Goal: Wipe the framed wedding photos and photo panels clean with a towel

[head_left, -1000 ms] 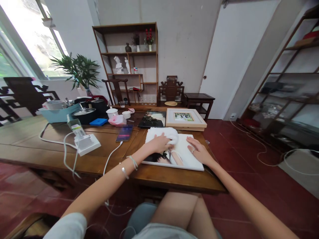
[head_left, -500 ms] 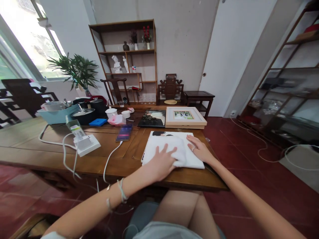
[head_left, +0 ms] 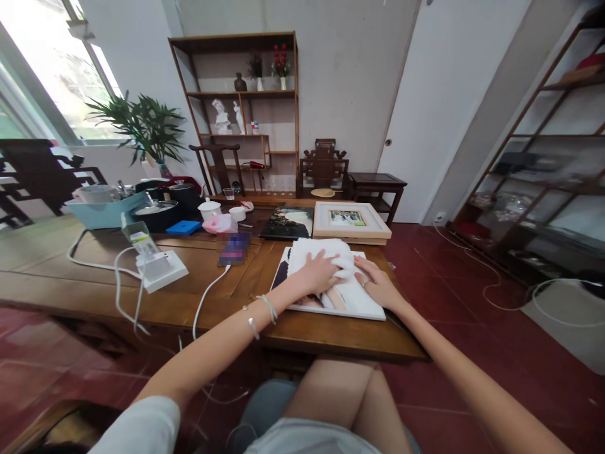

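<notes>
A white canvas photo print (head_left: 359, 302) lies flat near the front edge of the wooden table (head_left: 94, 284). A white cloth (head_left: 326, 251) is spread over its far half. My left hand (head_left: 317, 273) lies flat on the cloth, fingers stretched out and pressing it down. My right hand (head_left: 378, 285) rests flat on the right side of the print, fingers extended and touching the cloth's edge. A ring shows on one finger. Bracelets hang on my left wrist.
Behind the print lie a dark photo print (head_left: 288, 223) and a framed picture (head_left: 350, 222). To the left are a phone (head_left: 234, 248), a white power strip (head_left: 161, 270) with cables, a blue tub (head_left: 106, 211), pots and cups. Shelves, chairs and a plant stand behind.
My left hand slid the cloth toward me, down to the near edge of the print, then back up to its far half. My right hand stayed on the print's right side.
</notes>
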